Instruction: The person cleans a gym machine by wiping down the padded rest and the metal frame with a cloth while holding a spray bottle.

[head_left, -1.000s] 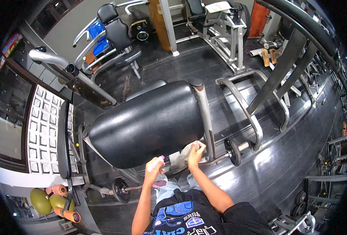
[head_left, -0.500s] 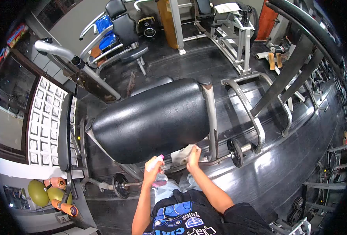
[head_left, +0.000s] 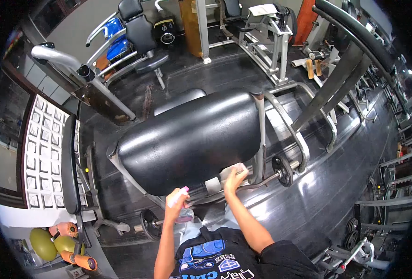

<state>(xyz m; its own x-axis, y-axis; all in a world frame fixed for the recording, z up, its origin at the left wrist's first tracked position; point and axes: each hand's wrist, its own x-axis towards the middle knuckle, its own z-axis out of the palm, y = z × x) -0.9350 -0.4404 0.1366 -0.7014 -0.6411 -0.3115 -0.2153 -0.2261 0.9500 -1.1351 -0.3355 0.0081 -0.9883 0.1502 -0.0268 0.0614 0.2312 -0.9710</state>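
My left hand (head_left: 176,203) is wrapped round a clear spray bottle (head_left: 186,215) with a white and pink top, held near the front edge of a black padded bench (head_left: 192,135). Pinched in my right hand (head_left: 234,180) is a pale cloth (head_left: 226,174), at the pad's lower right edge. Whether the cloth touches the pad is hard to tell. Below the pad runs a curved metal bar (head_left: 206,200) with a weight plate (head_left: 282,171) at its right end and another (head_left: 150,224) at its left.
A seat machine with black pads (head_left: 140,35) stands at the back left. Silver frame legs (head_left: 292,128) are on the right. At the left are a narrow upright black pad (head_left: 69,162) and green balls (head_left: 43,244). More machines line the far right.
The view has shifted, and the padded bench appears slightly turned. My right hand with the cloth has moved up and right towards the pad's edge. The left hand still holds the bottle.
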